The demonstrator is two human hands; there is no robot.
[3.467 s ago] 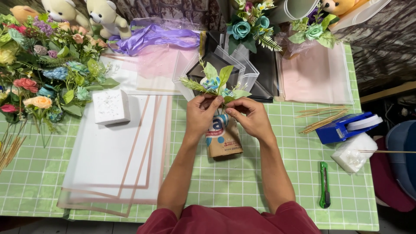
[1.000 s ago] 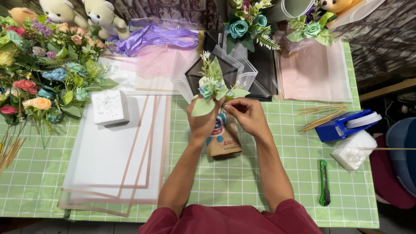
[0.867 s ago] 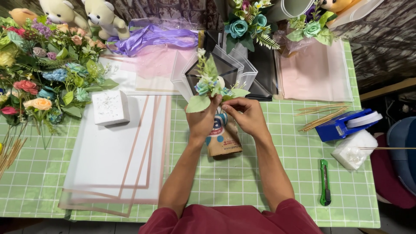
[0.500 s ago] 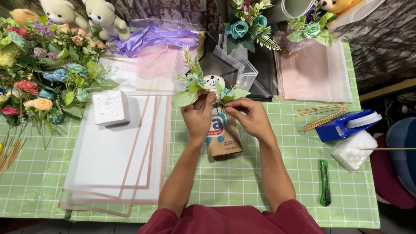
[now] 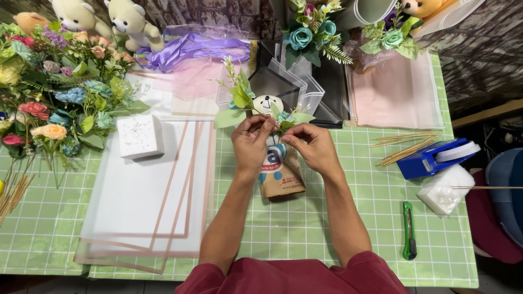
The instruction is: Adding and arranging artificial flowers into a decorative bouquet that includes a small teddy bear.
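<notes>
Here both forearms reach forward, left hand and right hand each in closed grip on the small bouquet.

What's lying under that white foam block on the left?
The white foam block rests on translucent sheets with pink borders, over the green checked tablecloth. Anything directly beneath the block is hidden.

Foam block lies on sheets, left of the hands; tape dispenser right.
</notes>
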